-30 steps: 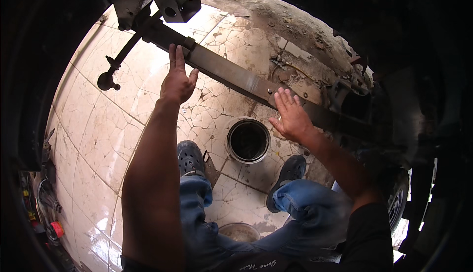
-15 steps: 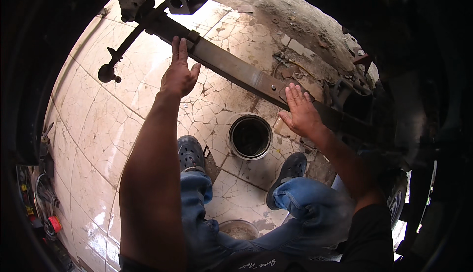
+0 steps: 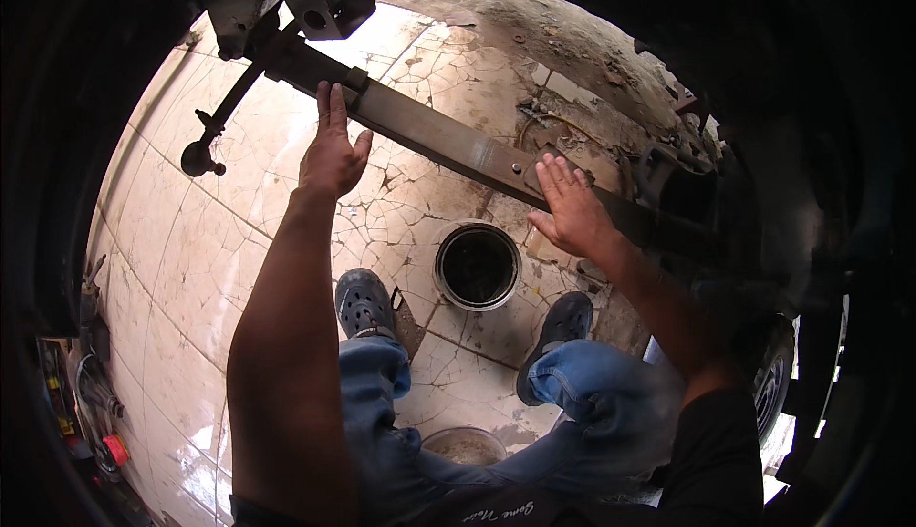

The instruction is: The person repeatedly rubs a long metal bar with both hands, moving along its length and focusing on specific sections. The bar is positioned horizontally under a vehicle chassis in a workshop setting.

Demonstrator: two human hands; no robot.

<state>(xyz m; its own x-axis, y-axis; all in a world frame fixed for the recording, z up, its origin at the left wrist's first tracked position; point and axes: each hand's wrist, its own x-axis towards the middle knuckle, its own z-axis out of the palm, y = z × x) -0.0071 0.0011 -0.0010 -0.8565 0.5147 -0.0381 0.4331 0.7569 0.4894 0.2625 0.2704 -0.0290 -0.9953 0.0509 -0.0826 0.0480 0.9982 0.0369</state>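
Note:
A long flat metal leaf spring runs slantwise across the upper middle, from upper left to right, with a clip around it and a bolt head on its face. My left hand has its fingers stretched out, their tips against the near edge of the spring beside the clip. Farther right, my right hand lies flat with fingers extended on the spring, just past the bolt head. Neither hand grips anything. The right end of the spring goes into shadow.
Between my feet stands a round bucket with a dark inside. A rod with a ball joint hangs at upper left beside a metal bracket. A round pan sits below me. Cracked tiles cover the floor; a wheel is at right.
The view has shifted slightly, so the spring and both hands appear a little farther left. Both hands stay at about the same places along the spring.

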